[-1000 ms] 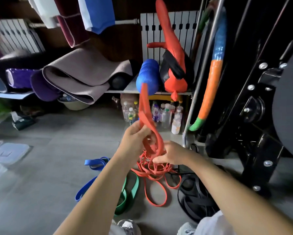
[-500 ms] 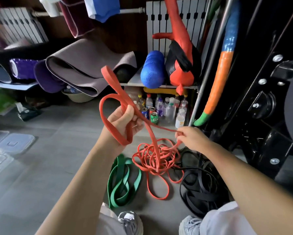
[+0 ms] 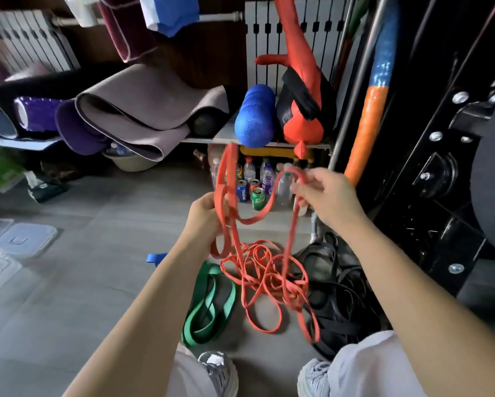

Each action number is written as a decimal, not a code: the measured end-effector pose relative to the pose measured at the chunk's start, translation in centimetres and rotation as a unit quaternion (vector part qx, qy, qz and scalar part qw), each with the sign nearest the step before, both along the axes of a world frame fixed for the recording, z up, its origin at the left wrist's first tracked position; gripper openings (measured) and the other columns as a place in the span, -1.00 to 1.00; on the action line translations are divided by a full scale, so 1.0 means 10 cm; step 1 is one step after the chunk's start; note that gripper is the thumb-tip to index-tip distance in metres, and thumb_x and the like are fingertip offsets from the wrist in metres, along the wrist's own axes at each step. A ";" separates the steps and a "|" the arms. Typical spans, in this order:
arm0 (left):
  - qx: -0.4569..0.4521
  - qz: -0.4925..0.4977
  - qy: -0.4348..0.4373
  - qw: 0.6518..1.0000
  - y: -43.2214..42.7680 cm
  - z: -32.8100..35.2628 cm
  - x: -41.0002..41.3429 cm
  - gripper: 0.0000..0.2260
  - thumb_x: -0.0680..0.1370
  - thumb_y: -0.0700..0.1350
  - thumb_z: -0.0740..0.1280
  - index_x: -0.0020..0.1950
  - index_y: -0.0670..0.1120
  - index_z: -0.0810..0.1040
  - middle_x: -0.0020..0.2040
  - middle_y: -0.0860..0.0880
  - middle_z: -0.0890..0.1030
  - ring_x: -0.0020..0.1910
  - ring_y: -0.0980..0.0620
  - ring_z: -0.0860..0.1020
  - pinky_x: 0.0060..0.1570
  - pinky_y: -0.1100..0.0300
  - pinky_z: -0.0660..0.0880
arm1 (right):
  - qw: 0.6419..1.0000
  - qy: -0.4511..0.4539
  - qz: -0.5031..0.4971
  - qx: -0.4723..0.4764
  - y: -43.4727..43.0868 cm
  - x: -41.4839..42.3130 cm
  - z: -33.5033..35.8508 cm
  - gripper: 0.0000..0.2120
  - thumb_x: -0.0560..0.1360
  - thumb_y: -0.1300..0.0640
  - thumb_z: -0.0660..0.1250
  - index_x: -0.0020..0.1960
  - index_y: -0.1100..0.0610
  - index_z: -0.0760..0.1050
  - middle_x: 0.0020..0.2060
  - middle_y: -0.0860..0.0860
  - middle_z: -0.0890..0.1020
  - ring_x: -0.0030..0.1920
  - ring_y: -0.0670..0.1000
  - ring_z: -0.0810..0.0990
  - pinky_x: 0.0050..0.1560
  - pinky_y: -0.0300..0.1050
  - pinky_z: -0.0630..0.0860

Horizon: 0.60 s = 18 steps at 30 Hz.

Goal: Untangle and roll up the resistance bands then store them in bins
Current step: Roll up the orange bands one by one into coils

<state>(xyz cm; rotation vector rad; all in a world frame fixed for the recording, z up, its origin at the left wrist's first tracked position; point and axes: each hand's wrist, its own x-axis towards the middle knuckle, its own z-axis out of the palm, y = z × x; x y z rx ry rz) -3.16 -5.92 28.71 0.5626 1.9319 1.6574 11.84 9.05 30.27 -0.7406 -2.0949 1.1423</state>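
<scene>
Orange band (image 3: 257, 216) is held up over the grey floor (image 3: 97, 253) by both hands, while most of it is piled in a loose tangle on the floor below. One loop is stood upright above the left hand (image 3: 204, 209), its long axis near vertical. A slack span is hung from hand to hand, running left to right and sagging in the middle. Further strands are dropped steeply from each hand into the tangle. Several strands are gripped in the left hand, whose fingers are curled round them. A bend of the band is pinched by the right hand (image 3: 326, 193) between thumb and fingertips.

Black bands (image 3: 337, 296) are heaped just right of the tangle and overlapped by it. A green band (image 3: 209, 305) is laid flat just left of it, its length running toward the person. A clear lid (image 3: 25, 239) is seen at far left. "Pepsi" can be read on a blue can (image 3: 242, 191) beyond the hands. The writing on the green can (image 3: 258, 199) beside it cannot be made out. A blue band (image 3: 154, 257) end is shown beside the left forearm.
</scene>
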 end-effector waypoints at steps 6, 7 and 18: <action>-0.113 -0.041 0.164 0.979 -0.05 -0.12 -0.10 -0.80 0.54 -0.24 0.28 -0.24 0.01 0.52 -0.40 0.04 0.51 -0.45 0.08 0.44 -0.39 0.23 0.42 | 1.000 0.029 -0.012 0.000 0.09 0.14 -0.10 -0.92 0.55 0.16 0.30 -0.06 0.05 0.57 -0.41 -0.11 0.59 -0.47 -0.22 0.51 -0.38 -0.34 0.45; -0.123 -0.061 0.186 0.973 -0.05 -0.14 -0.09 -0.77 0.52 -0.26 0.29 -0.23 0.05 0.53 -0.40 0.08 0.52 -0.45 0.11 0.44 -0.41 0.27 0.42 | 0.998 0.069 -0.005 0.003 0.08 0.17 -0.06 -0.87 0.56 0.18 0.27 -0.06 -0.01 0.55 -0.41 -0.11 0.58 -0.46 -0.23 0.51 -0.38 -0.36 0.44; -0.150 -0.173 0.208 0.951 -0.05 -0.14 0.14 -0.78 0.49 -0.34 0.28 -0.02 -0.07 0.61 -0.22 0.07 0.58 -0.44 0.28 0.50 -0.38 0.42 0.45 | 0.923 -0.362 0.052 0.116 0.04 0.48 -0.41 -0.90 0.50 0.09 0.35 -0.19 -0.01 0.58 -0.33 -0.04 0.59 -0.22 0.05 0.58 -0.23 -0.15 0.42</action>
